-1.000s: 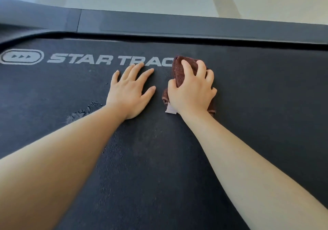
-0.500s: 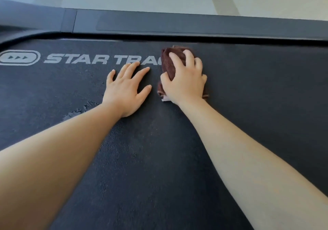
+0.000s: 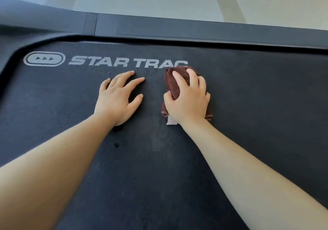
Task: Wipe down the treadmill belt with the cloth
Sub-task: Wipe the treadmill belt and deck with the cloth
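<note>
Wide black rubber treadmill belt (image 3: 248,105): wiping judged partway. Left hand (image 3: 117,98) rests flat on it, fingers spread. Right hand (image 3: 188,101) curls its fingers over the bunched maroon terry cloth (image 3: 171,80), mid-belt, just below the right end of the white logo (image 3: 127,62). Small dark spots (image 3: 116,144) nearer look unwiped.

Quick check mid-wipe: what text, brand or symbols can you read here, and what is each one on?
"STAR TRAC": pale lettering printed on the treadmill belt.
Three arrowheads, no words: oval badge left of that lettering, also on the belt.
White tag on the cloth under the right hand: no print readable.
</note>
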Available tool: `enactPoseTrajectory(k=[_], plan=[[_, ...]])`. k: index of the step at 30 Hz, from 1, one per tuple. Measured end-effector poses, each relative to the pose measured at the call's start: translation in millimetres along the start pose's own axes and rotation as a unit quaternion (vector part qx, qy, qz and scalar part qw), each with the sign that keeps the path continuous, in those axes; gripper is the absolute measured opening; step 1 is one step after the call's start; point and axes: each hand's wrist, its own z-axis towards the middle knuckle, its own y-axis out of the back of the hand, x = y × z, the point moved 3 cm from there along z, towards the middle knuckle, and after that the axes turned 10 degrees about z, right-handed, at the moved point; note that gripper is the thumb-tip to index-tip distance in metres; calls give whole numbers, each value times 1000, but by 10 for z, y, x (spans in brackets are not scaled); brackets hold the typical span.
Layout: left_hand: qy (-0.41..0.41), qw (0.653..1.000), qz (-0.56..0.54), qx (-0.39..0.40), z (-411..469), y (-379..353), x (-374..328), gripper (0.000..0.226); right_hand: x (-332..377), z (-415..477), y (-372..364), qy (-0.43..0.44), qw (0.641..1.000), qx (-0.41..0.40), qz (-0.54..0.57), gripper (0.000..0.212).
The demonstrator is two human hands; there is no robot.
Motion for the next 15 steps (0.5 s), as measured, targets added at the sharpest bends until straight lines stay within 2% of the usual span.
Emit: enactPoseTrajectory(k=[8,15], plan=[[-2,1000,-3,-11,4,-28,15,52,144,940,-251,-6,1000,12,10,58],[-6,1000,-3,-11,0,-41,5,53,110,676,-153,35,999,21,21,55]])
